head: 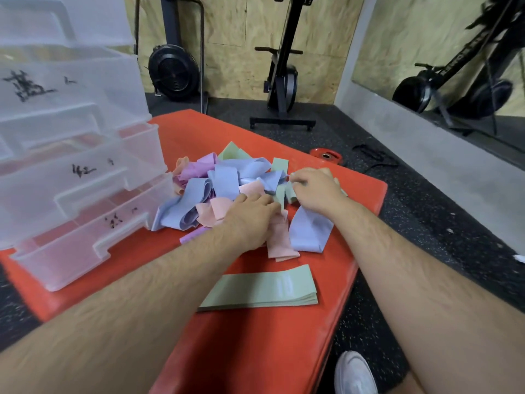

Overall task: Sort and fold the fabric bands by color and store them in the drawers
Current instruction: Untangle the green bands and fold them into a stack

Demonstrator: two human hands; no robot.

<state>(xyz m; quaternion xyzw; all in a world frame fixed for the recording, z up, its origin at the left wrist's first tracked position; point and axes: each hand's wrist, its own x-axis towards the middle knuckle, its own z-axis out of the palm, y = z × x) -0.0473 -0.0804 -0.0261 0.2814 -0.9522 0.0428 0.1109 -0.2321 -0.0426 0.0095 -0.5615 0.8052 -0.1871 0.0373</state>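
A loose pile of fabric bands (pixel 227 180) in blue, pink, lilac, peach and green lies on the red mat (pixel 255 351). My left hand (pixel 250 220) rests palm-down on the pile's near side, fingers over a peach and a green band. My right hand (pixel 315 191) pinches a green band (pixel 288 193) at the pile's right edge. A neat stack of folded green bands (pixel 261 288) sits nearer me on the mat. A clear plastic drawer unit (pixel 71 166) stands at the left with its lower drawers pulled out.
The red mat ends at the right on dark rubber floor, where a small red weight plate (pixel 326 156) and a black strap (pixel 375 159) lie. Exercise machines (pixel 281 81) stand by the plywood wall. A white shoe (pixel 355 373) shows at the bottom.
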